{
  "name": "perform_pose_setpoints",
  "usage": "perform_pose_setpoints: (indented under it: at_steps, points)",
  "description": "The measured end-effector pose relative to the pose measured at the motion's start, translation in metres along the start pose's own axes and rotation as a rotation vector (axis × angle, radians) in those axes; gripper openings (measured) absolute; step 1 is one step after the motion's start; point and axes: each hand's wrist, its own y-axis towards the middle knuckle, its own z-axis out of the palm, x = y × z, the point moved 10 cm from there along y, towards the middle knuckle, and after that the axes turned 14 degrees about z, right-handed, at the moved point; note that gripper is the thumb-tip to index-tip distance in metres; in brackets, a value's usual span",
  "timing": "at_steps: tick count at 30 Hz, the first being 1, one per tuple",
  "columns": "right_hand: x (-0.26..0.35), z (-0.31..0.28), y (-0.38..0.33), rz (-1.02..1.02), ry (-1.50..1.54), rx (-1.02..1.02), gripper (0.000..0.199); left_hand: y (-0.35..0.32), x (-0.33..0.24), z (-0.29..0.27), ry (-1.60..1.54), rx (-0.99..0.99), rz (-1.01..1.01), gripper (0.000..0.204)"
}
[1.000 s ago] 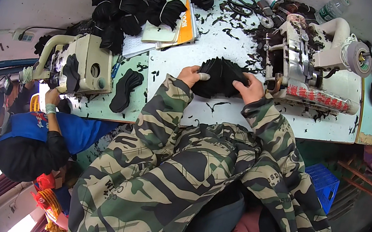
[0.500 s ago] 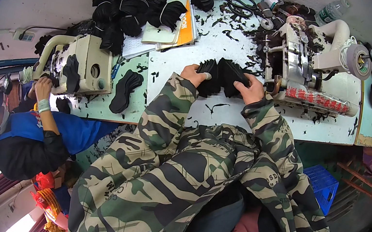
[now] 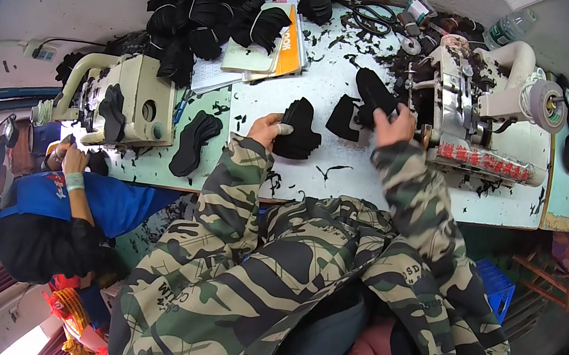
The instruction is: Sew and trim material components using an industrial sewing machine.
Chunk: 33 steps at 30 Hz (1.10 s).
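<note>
Black fabric piece lies pinned on the counter under the left hand, fingers closed on its edge; the right hand grips a second piece beside the sewing machine. Judged step: feeding the machine; next needs careful lining up. Half a second ago both hands held one bundle together

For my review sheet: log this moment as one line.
left hand: holds black stack | right hand: holds black piece by sewing machine | table: scraps
</note>
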Motion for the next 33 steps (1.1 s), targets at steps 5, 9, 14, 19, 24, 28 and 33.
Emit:
perform_pose_setpoints:
  at_steps: [5,9,14,19,24,28,33]
  points:
    - [0.021,0.007,-0.048,-0.168,0.110,0.283,0.035,0.009,0.003,0.056,-0.350,0.132,0.030,0.044]
    - [-0.001,0.054,-0.044,-0.041,-0.029,0.540,0.042,0.025,-0.005,0.081,0.373,0.051,0.270,0.045]
    - [-0.024,0.067,-0.041,-0.108,-0.118,0.575,0.048,0.014,-0.020,0.104,0.916,0.029,0.419,0.053]
    - [-0.020,0.075,-0.044,-0.136,-0.040,0.665,0.048,0.017,-0.013,0.090,0.826,-0.036,0.403,0.053]
    - [-0.028,0.076,-0.075,0.133,0.255,1.069,0.059,-0.019,-0.001,0.080,0.444,-0.056,0.357,0.052]
    - [-0.032,0.031,-0.101,0.142,0.137,1.310,0.072,-0.079,-0.015,0.113,0.061,0.077,0.300,0.049]
    - [-0.008,-0.078,-0.087,-0.109,0.203,1.340,0.045,-0.110,-0.055,0.233,0.049,0.308,0.449,0.061]
